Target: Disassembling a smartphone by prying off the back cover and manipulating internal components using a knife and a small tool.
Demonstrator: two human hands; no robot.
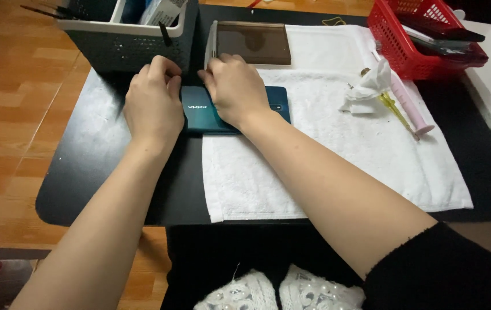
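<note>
A dark teal phone (199, 112) lies back-up on the black table, half on a white towel (337, 149). My left hand (153, 100) rests curled at the phone's left end, fingers bent against its far edge. My right hand (235, 89) lies across the middle of the phone, pressing down on it, fingertips at its far edge. Whether either hand pinches a small tool is hidden by the fingers.
A dark perforated organizer bin (130, 34) stands right behind my hands. A brownish glass panel (254, 43) lies beyond the phone. A crumpled tissue (366, 89), a yellow-handled tool (395, 109), a pink tube (409, 106) and a red basket (423, 37) sit at right.
</note>
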